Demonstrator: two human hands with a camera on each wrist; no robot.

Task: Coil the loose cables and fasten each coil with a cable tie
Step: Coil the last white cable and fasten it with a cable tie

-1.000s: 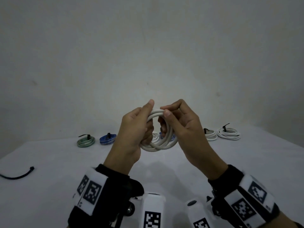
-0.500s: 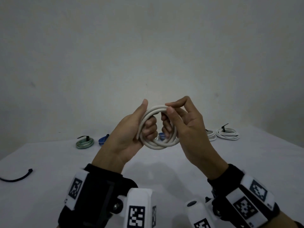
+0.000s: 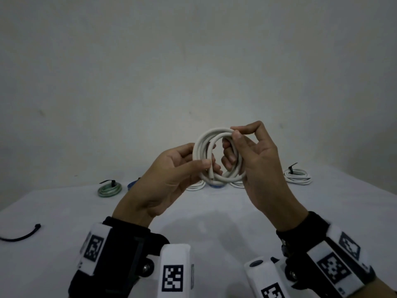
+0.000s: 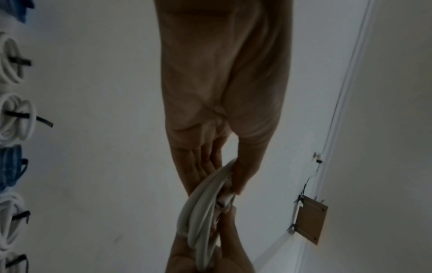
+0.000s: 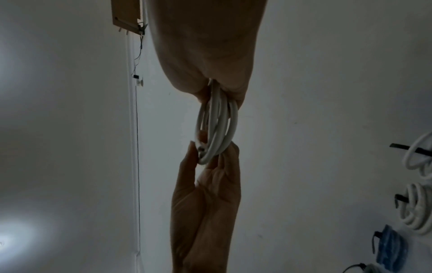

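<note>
Mid-frame, left hand pinches the white cable coil lower-left, right hand pinching its top.

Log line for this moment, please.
phase: coiling | white cable coil: held above table, untied | left hand: pinches cable end | right hand: grips coil

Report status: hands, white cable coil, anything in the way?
Left hand and right hand both gripping white cable coil, held above table. No tie on it yet. Nothing in the way.
</note>
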